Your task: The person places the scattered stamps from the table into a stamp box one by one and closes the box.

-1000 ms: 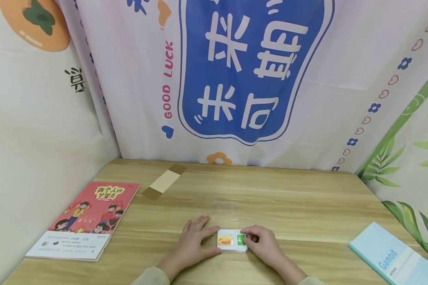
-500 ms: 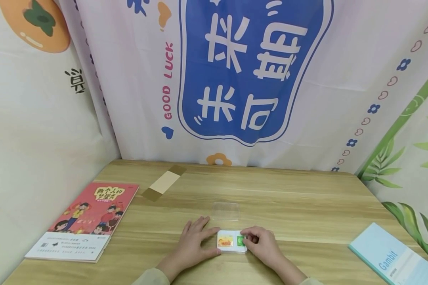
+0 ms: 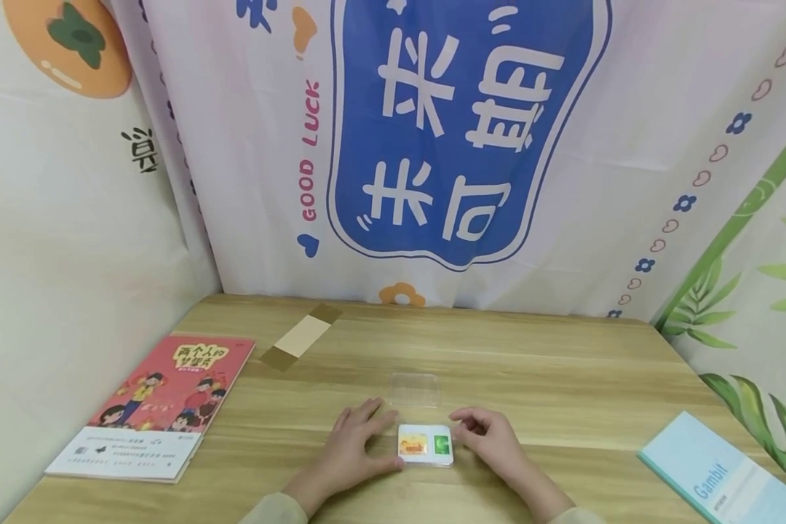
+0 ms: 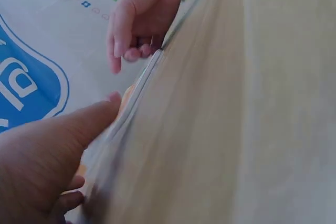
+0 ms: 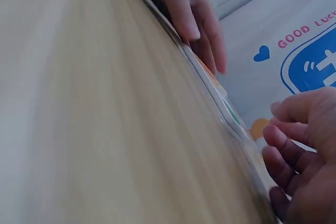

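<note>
A small flat white case (image 3: 426,445) lies on the table between my hands. It carries an orange-and-yellow picture on its left and a green square at its right end. My left hand (image 3: 348,450) rests on the table at its left, fingers spread, the thumb tip right at the front left corner. Just off the case's right edge is my right hand (image 3: 487,440), its fingers loosely bent and holding nothing; the right wrist view shows this hand (image 5: 310,150) with a gap between thumb and fingers. Behind the case lies a clear plastic lid (image 3: 414,391).
A pink-and-white book (image 3: 164,407) lies on the left of the wooden table (image 3: 530,364). A light blue notebook (image 3: 727,466) is at the right. Brown tape holds a beige strip (image 3: 301,336) down at the back left. Printed cloth (image 3: 268,182) hangs behind.
My right hand has drawn back to the right from the case, uncovering the green square. The left index finger has come slightly off the case's back left corner.
</note>
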Tool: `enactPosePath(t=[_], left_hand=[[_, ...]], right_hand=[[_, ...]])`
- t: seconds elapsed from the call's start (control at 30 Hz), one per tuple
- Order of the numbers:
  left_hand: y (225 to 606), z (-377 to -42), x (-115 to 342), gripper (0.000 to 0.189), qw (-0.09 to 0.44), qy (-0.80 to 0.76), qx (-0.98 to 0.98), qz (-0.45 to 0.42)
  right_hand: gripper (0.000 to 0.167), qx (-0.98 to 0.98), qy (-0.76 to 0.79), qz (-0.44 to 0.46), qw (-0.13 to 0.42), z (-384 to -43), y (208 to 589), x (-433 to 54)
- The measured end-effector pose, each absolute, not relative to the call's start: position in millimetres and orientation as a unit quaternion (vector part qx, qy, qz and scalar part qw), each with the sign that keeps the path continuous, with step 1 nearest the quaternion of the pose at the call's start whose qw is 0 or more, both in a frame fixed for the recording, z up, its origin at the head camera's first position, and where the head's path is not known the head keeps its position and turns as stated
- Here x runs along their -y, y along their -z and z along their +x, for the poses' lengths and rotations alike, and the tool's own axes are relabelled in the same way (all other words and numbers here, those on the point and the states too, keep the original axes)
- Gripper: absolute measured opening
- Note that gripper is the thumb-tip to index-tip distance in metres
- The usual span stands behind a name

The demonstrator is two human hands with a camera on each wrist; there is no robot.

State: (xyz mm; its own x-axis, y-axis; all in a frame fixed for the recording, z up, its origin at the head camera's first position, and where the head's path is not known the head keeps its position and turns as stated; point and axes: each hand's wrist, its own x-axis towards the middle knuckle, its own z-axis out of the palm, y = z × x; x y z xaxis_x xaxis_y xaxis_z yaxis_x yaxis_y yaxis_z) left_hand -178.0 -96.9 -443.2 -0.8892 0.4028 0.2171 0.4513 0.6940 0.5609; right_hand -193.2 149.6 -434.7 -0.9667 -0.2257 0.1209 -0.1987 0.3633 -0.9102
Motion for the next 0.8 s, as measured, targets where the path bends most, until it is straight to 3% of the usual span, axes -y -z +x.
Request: enactPosePath(t=[0.17,0.37,0.6,0.8], left_hand=[[438,-187,105,0.071,0.073,0.338,0.915,-0.209],[435,-210,110,0.066,0.101,0.355,0.912,-0.178],[437,-229,109,0.066,0.073,0.343,0.923,-0.156],[445,-239,105,0.067,0.064,0.284,0.943,-0.160]], right_hand=[[0.029,-0.829,0.543,-0.136,-0.006,-204,425,-162],[0.054,-0.863,0.483,-0.145,-0.002,-226,422,-166],[0.065,-0.876,0.460,-0.141,0.021,-249,431,-156],[0.067,-0.917,0.353,-0.186,-0.006,-256,440,-146]])
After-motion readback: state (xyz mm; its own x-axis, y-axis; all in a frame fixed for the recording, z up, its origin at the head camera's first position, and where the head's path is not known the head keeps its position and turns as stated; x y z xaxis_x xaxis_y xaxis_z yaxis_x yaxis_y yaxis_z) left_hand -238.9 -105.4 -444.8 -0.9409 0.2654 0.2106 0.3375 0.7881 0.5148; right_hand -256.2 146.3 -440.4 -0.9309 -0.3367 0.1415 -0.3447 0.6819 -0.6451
